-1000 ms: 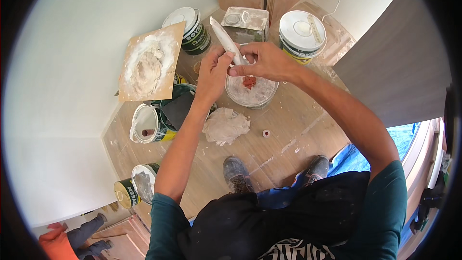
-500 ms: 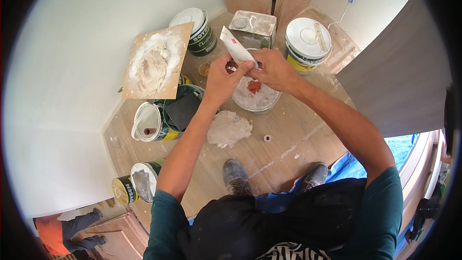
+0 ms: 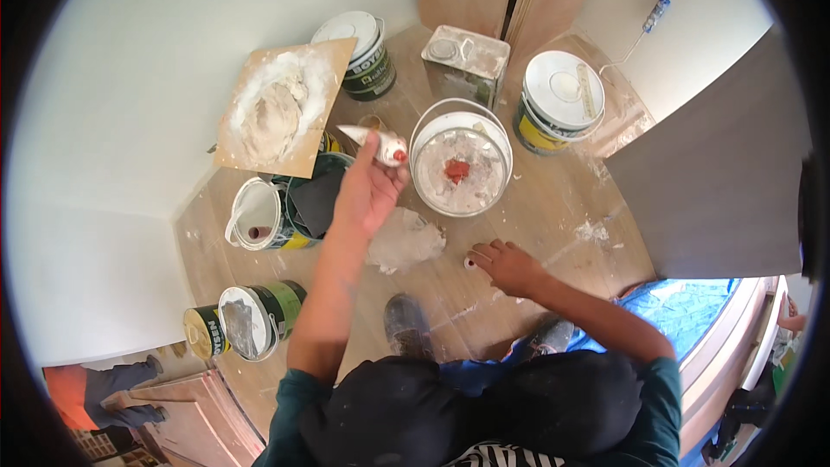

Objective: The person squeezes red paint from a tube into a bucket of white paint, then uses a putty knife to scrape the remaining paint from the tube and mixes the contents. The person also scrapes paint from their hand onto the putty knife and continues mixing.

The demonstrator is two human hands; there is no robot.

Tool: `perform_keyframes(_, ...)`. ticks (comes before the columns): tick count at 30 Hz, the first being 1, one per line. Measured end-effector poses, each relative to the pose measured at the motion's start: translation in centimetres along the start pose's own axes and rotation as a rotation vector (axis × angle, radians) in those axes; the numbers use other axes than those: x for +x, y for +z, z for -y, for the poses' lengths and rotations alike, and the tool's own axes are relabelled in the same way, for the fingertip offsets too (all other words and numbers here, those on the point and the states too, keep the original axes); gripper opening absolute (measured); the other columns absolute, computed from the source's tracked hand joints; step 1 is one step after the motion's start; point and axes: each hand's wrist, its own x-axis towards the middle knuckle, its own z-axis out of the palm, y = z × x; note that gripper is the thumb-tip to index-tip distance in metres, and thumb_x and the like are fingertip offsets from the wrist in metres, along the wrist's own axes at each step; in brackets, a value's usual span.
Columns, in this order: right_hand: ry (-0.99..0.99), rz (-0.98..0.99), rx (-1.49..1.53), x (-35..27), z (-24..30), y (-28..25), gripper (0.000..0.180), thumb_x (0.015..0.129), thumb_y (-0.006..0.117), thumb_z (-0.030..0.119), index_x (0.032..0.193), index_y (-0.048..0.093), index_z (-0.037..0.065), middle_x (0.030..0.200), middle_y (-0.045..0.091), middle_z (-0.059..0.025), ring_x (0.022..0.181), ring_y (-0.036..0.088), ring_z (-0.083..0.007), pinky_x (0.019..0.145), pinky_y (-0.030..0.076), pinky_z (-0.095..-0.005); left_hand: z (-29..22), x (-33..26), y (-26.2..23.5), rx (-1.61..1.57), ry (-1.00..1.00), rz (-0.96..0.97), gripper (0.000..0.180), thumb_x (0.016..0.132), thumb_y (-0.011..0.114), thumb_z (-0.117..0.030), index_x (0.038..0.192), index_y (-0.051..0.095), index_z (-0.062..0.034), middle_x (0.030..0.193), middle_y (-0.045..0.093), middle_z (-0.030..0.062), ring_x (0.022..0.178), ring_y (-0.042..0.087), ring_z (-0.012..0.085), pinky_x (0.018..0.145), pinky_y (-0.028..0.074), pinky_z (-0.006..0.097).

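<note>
Right hand (image 3: pixel 512 271) is now off the white tube (image 3: pixel 389 149), down at a small cap (image 3: pixel 469 264) on the floor (image 3: pixel 540 207) (can't tell if it's pinching from my feed), while the left hand (image 3: pixel 370 188) holds the tube beside the bucket (image 3: pixel 425 193), where over-squeezing could make it drip.

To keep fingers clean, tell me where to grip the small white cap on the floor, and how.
The white cap is probably best pinched by its outer rim, from above and the right, where the right hand is: it lies low on the floor, round, its red centre facing up.
</note>
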Motion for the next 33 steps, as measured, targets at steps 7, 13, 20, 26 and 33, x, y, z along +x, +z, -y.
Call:
perform_keyframes(7, 0.061, -0.209, 0.226, 1.9, -1.0, 9.9, 0.057, 0.079, 0.078, 0.017, 0.129, 0.055, 0.003, 0.127, 0.057, -0.0142, 0.116, 0.058, -0.0343, 0.097, 0.052, -0.0437, 1.0, -2.2, 0.9, -0.082, -0.044, -0.036, 0.042, 0.102, 0.059, -0.037, 0.125, 0.052, -0.0019, 0.108, 0.063, 0.0076, 0.091, 0.061, 0.0185, 0.072, 0.052, 0.029)
perform_keyframes(13, 0.18, -0.47, 0.897, 0.8, 1.2, 5.4, 0.036, 0.078, 0.079, 0.008, 0.111, 0.065, 0.002, 0.108, 0.064, -0.0122, 0.095, 0.068, -0.0252, 0.084, 0.056, -0.0373, 1.6, -4.0, 0.8, 0.035, 0.015, -0.018, 0.04, 0.101, 0.061, -0.036, 0.126, 0.054, -0.0066, 0.111, 0.063, 0.0073, 0.094, 0.062, 0.0177, 0.077, 0.052, 0.03)
perform_keyframes(20, 0.17, -0.697, 1.193, -2.1, 1.6, -7.3, 0.043, 0.081, 0.08, -0.002, 0.119, 0.062, 0.003, 0.111, 0.07, -0.006, 0.095, 0.067, -0.0131, 0.078, 0.052, -0.0258, 4.3, -4.9, 4.3, 0.299, 0.189, 0.03, 0.036, 0.096, 0.07, -0.021, 0.123, 0.056, -0.0019, 0.111, 0.067, 0.009, 0.104, 0.066, 0.0214, 0.093, 0.055, 0.038)
perform_keyframes(26, 0.16, -0.987, 1.25, -0.9, 2.6, -11.1, 0.04, 0.08, 0.082, 0.0, 0.116, 0.065, 0.0, 0.107, 0.072, -0.0073, 0.093, 0.067, -0.0116, 0.074, 0.052, -0.026, 5.7, -5.9, 7.1, 0.319, 0.205, 0.052, 0.043, 0.087, 0.078, -0.008, 0.123, 0.057, 0.0012, 0.121, 0.067, 0.0145, 0.113, 0.065, 0.0231, 0.099, 0.053, 0.039)
perform_keyframes(33, 0.152, -1.008, 1.204, -1.0, 3.0, -10.7, 0.042, 0.079, 0.083, 0.001, 0.117, 0.066, 0.001, 0.112, 0.07, -0.0097, 0.092, 0.068, -0.0141, 0.076, 0.055, -0.0268, 6.7, -6.3, 6.6, 0.519, 0.298, 0.128, 0.043, 0.088, 0.077, -0.005, 0.125, 0.055, -0.0003, 0.121, 0.067, 0.0131, 0.115, 0.063, 0.0224, 0.102, 0.05, 0.039)
